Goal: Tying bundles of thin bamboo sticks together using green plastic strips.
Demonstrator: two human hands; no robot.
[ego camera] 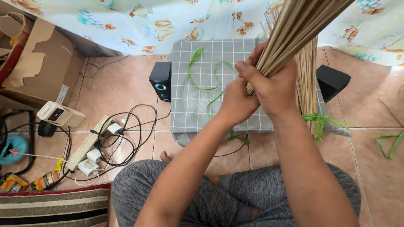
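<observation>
Both my hands clasp the lower end of a thick bundle of thin tan sticks (301,25) that slants up to the top right. My right hand (271,86) wraps the bundle's end from the front. My left hand (236,101) presses against it from the left, fingers closed on the same end. Beneath them lies a grey checked mat (198,109) with loose green strings (202,82) on it. A second stick bundle (308,80), tied with green string (322,122), lies on the mat's right side.
Two black speakers stand beside the mat, one (160,80) left, one (332,80) right. A power strip (90,143) with tangled cables lies on the tiled floor at left. A cardboard box (42,63) stands far left. A patterned curtain (147,21) hangs behind.
</observation>
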